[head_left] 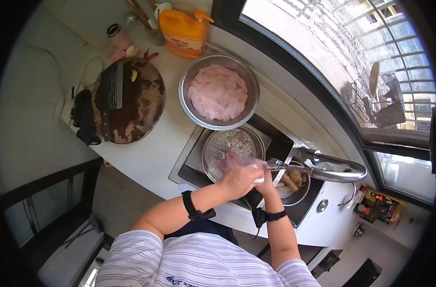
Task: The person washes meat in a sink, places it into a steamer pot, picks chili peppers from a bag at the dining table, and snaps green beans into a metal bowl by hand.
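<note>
My left hand [241,182] is closed on a limp strip of pale pink meat [234,162], which is smeared by motion. My right hand [265,181] is pressed close against it, its fingers around the same meat and partly hidden. Both hands are just under the sprayer end of the steel faucet [277,165], over the sink. Below the meat sits a round perforated steel strainer [223,141] in the left part of the sink, with small scraps in it. Behind it, a steel bowl [183,91] holds a large heap of pale pink meat [218,91].
To the left lies a round wooden chopping board [144,105] with a cleaver [116,86] on it. An orange jug [182,31] stands behind the bowl. A metal pan [301,193] with a bristly brown thing [292,179] is right of my hands. The window runs along the back.
</note>
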The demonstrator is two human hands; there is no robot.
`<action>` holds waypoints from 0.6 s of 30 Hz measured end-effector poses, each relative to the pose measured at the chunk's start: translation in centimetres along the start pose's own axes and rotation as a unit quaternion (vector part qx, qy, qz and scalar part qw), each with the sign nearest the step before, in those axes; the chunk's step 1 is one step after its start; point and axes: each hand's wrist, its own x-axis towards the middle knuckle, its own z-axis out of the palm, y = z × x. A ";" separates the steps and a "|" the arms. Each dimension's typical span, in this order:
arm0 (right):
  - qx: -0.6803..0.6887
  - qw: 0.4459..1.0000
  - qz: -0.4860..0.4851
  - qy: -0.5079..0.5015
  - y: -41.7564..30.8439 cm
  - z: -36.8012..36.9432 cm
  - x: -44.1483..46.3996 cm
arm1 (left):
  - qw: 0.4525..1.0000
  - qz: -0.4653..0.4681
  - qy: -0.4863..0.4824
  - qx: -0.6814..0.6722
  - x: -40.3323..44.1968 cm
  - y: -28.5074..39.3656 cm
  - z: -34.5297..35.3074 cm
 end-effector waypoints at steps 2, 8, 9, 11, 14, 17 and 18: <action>-0.039 0.999 0.003 0.019 -0.8 0.4 -0.8 | 1.000 0.016 -0.019 -0.006 -0.9 0.4 -0.3; 0.003 0.980 0.097 0.174 -1.2 2.3 -2.3 | 0.980 -0.154 0.080 -0.097 -4.8 -7.2 6.5; 0.001 0.980 0.098 0.173 -1.1 2.3 -2.8 | 0.947 -0.245 0.102 -0.182 -5.2 -8.1 7.5; 0.122 0.955 0.147 0.225 -1.9 2.2 -3.5 | 0.798 -0.426 0.063 -0.423 -3.9 -7.6 6.5; 0.147 0.958 0.114 0.217 -4.1 0.3 -5.3 | 0.452 -0.577 -0.027 -0.680 -1.6 -7.6 7.7; 0.116 0.962 0.131 0.211 -6.7 -0.9 -7.4 | 0.372 -0.430 -0.020 -0.822 1.0 -7.5 10.8; 0.110 0.962 0.130 0.211 -7.3 -1.3 -8.2 | 0.371 -0.426 -0.022 -0.825 1.4 -8.2 11.9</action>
